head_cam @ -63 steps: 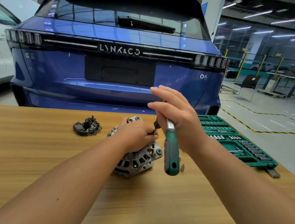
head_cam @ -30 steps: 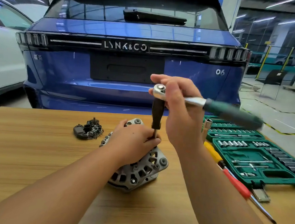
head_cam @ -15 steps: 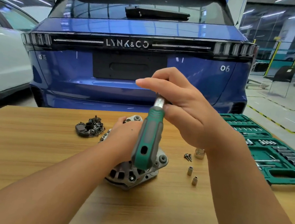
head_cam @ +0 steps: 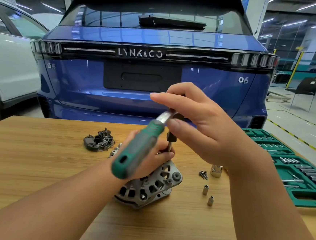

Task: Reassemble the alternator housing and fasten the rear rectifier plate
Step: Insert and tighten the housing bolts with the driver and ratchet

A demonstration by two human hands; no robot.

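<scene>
Alternator (head_cam: 148, 187) is steadied mid-table (head_cam: 36, 167) by left hand (head_cam: 146, 157), fingers curled around the bit shaft. Ratchet (head_cam: 138, 148) head is gripped by right hand (head_cam: 205, 127), forefinger extended. Rectifier plate (head_cam: 98, 141) is seen far left, apart.

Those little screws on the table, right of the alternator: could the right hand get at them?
Probably yes: the screws lie in the open just below the right hand, but it grips the ratchet and must free itself first.
</scene>
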